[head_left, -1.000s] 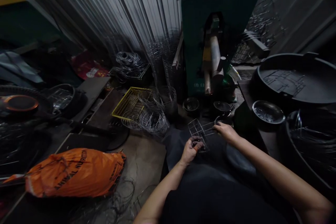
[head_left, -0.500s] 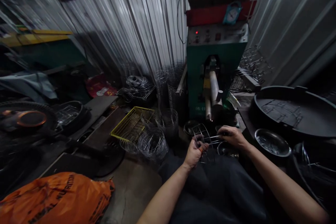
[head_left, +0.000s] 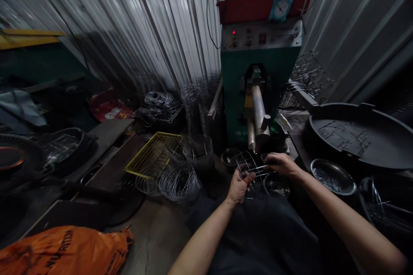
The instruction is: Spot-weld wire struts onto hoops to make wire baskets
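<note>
Since the frame of a second ago, the small silvery wire frame (head_left: pixel 245 161) has come up close to the tip of the lower metal rod (head_left: pixel 251 139), and my view has tilted up to take in the panel and dial above. I see the left hand (head_left: pixel 238 184) closed round the frame; the right hand (head_left: pixel 280 164) pinches the thin bright metal rods (head_left: pixel 260 167) that run across to it. I cannot tell whether they are joined to it.

On the crumpled orange plastic bag (head_left: pixel 93 249) at lower left I can read "NUTRITION" in black. Pale characters mark the front of the green metal machine (head_left: pixel 232 94), too dim for me to read. The marks on the round white dial in a light-blue case (head_left: pixel 281 7) are too small; a red light glows on the grey panel (head_left: pixel 271 36) below.

The grey floor (head_left: pixel 158 232) shows a crack. Silvery corrugated metal wall (head_left: pixel 155 21) rises behind, with a yellow wire basket (head_left: pixel 141 152) before it. To the right, a wide black round pan (head_left: pixel 387 146) holds more wire pieces.
</note>
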{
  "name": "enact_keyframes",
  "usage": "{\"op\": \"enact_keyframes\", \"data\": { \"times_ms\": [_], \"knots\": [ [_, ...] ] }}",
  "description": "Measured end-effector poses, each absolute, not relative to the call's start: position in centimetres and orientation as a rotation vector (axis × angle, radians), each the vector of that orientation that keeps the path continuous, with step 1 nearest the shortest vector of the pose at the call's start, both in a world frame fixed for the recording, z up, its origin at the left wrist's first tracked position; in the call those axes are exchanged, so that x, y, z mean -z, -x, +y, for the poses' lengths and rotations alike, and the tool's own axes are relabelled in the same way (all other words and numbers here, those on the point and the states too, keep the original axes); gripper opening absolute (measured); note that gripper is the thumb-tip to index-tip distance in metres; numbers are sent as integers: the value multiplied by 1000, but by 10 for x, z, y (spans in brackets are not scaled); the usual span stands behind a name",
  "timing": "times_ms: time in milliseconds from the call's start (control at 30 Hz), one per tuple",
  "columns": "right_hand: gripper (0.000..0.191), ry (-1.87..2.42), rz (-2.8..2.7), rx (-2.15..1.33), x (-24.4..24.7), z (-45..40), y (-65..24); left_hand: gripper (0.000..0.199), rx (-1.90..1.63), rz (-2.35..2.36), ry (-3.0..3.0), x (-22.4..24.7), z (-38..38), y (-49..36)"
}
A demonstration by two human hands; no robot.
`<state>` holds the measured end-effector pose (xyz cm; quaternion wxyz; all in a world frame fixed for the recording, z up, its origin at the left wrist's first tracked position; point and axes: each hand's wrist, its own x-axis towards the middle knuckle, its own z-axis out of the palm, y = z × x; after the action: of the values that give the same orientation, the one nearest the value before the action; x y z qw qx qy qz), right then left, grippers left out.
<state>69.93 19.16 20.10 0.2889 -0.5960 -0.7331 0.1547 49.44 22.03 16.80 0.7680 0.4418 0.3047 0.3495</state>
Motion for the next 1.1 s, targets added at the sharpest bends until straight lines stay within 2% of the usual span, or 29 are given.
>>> {"op": "enact_keyframes", "data": {
  "times_ms": [133,367,733,1100],
  "knots": [
    [17,1595,-1951,-393,-204,196,-703,52,-765,650,-944,-164,228,-502],
    [23,1490,-1963,-562,-210,202,-707,54,-750,639,-883,-162,235,-504],
    [24,1616,-1965,-207,-199,211,-706,53,-776,641,-971,-161,244,-510],
    [22,1662,-1936,-206,-204,211,-708,55,-774,614,-944,-159,246,-518]
  ]
}}
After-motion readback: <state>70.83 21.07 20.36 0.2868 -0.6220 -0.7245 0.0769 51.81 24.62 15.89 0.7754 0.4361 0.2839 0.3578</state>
